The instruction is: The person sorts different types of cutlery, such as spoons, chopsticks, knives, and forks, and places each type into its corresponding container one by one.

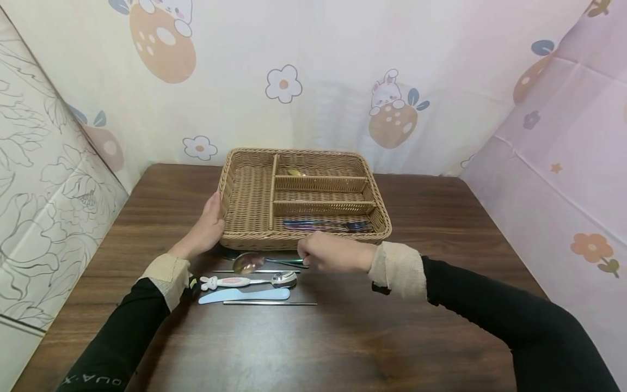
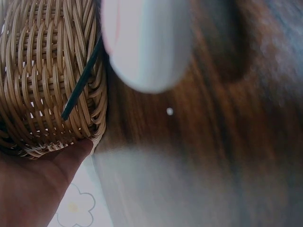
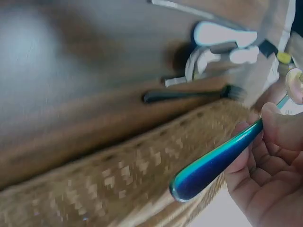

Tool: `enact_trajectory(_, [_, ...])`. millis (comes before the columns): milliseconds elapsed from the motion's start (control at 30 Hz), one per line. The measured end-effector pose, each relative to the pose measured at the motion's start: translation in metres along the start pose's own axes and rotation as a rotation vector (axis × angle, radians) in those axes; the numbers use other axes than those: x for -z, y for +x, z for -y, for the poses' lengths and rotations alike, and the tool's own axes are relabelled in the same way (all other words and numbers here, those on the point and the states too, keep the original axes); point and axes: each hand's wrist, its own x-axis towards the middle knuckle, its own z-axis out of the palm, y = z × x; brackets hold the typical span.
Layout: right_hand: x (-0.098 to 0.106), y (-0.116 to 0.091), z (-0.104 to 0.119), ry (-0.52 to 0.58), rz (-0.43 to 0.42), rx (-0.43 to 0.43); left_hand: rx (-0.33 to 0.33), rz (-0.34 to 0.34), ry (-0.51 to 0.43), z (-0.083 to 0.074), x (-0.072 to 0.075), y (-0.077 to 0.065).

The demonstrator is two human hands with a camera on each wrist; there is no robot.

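Keeping clear of the light-blue knife (image 1: 245, 295) and rabbit-handled spoon (image 1: 232, 281) asks for a level lift: the right hand (image 1: 338, 252) pinches the iridescent spoon (image 1: 249, 263) just short of the front edge of the wicker tray (image 1: 259, 236); the left hand (image 1: 208, 226), fingers extended along its left edge, should brace firmly.

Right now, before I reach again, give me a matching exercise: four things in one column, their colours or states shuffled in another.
1. Right hand
2. Left hand
3. Knife
4. Rabbit-ended spoon

A. White and pink handle
B. Touching the left side of the basket
C. Light blue
D. Pinching a blue-green-handled spoon

Pairs: 1-D, 2-B, 3-C, 4-A
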Motion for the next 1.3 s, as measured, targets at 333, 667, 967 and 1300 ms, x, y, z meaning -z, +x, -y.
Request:
enact_trajectory(333, [0.034, -0.001, -0.024, 0.042, -0.052, -0.080, 0.005, -0.005, 0.006, 0.000, 0.002, 0.000])
enact_trajectory(667, [0.064, 0.000, -0.053, 0.015, -0.095, -0.176, 0.012, -0.008, 0.016, 0.001, 0.003, 0.001])
enact_trajectory(967, [0.080, -0.002, -0.083, -0.039, -0.169, -0.269, 0.015, -0.003, 0.021, 0.000, 0.001, 0.002])
enact_trajectory(1300, [0.094, 0.003, -0.118, -0.082, -0.193, -0.386, 0.011, -0.003, 0.018, 0.002, -0.001, 0.001])
